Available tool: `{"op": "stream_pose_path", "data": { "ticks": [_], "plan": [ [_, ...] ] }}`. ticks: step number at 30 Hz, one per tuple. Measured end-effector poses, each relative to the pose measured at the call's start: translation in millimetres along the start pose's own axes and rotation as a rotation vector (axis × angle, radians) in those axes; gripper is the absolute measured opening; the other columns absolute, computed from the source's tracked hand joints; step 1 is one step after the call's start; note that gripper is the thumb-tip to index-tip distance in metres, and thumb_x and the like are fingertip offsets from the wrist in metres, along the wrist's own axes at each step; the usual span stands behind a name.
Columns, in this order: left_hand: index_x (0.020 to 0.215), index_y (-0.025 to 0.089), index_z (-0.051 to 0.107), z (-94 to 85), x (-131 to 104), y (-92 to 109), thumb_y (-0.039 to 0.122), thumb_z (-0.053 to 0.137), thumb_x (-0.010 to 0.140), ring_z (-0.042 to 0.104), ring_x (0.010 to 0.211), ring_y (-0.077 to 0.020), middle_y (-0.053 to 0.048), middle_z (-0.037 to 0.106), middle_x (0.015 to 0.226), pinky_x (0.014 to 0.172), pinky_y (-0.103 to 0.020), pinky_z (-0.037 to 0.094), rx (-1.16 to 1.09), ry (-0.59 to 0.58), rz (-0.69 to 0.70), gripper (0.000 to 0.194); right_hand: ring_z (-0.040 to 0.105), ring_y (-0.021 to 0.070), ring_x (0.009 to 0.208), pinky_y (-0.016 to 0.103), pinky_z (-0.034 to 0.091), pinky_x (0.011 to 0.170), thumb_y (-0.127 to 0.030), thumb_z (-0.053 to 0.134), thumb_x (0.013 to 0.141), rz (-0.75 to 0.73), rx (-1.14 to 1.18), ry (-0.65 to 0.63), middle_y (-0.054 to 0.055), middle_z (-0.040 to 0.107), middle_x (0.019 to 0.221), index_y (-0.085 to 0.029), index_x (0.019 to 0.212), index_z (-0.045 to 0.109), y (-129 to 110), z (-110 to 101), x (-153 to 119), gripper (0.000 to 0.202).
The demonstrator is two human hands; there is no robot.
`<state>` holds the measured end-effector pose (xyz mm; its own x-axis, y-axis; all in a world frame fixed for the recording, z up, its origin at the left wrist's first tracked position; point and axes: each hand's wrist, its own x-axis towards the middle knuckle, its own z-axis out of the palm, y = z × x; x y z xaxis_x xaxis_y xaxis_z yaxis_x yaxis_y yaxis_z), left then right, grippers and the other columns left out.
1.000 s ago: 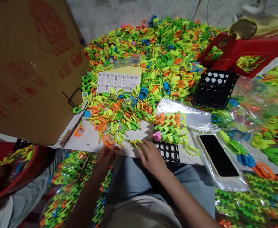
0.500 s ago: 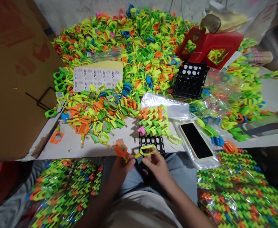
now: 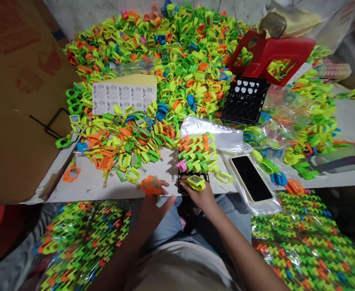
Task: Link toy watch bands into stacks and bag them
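An orange toy watch [image 3: 151, 184] is in my left hand [image 3: 157, 205], at the table's front edge; the thumb stands out to the right and the fingers are partly behind the watch. My right hand [image 3: 202, 198] holds a yellow toy watch [image 3: 196, 182], its patterned face turned up, over the near end of a black slotted tray [image 3: 182, 186]. Rows of upright green, yellow and orange toy watches [image 3: 197, 155], with one pink, fill the tray's far part. A single yellow watch [image 3: 224, 177] lies just right of the tray.
A big heap of toy watches [image 3: 177, 52] covers the back. A label sheet [image 3: 124, 97], a red stool [image 3: 274, 52], another black tray [image 3: 246, 99], clear bags [image 3: 210, 131] and a phone [image 3: 252, 178] lie around. A cardboard box [image 3: 20, 101] stands left; bagged watches [image 3: 311, 242] lie below the table.
My right hand has moved up over the tray's near end, and its yellow watch has turned face up. My left hand has shifted slightly left and up with the orange watch, its thumb now spread.
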<state>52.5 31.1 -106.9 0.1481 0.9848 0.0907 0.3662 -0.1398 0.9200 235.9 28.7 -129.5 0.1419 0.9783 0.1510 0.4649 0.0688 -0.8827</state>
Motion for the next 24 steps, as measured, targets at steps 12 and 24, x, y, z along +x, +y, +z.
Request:
{"op": "stream_pose_path", "data": {
  "ticks": [12, 24],
  "plan": [
    [0.1, 0.02, 0.058, 36.9, 10.1, 20.5, 0.033, 0.071, 0.068, 0.062, 0.095, -0.0223, -0.006, 0.064, 0.099, 0.089, -0.039, 0.049, -0.015, -0.059, 0.126, 0.037, 0.064, 0.0203, 0.078, 0.029, 0.049, 0.07, -0.011, 0.051, 0.075, -0.152, -0.37, -0.196, 0.006, 0.07, 0.083, -0.02, 0.081, 0.067, -13.6, 0.2, 4.3, 0.019],
    [0.091, 0.017, 0.066, 40.2, 36.1, 17.7, 0.044, 0.069, 0.071, 0.063, 0.091, -0.0253, -0.009, 0.067, 0.09, 0.086, -0.039, 0.049, 0.134, 0.115, 0.05, 0.034, 0.061, 0.0178, 0.063, 0.024, 0.041, 0.057, -0.006, 0.045, 0.077, -0.111, -0.408, -0.178, 0.007, 0.067, 0.071, -0.017, 0.076, 0.061, -13.7, 5.6, 15.9, 0.019]
  ]
}}
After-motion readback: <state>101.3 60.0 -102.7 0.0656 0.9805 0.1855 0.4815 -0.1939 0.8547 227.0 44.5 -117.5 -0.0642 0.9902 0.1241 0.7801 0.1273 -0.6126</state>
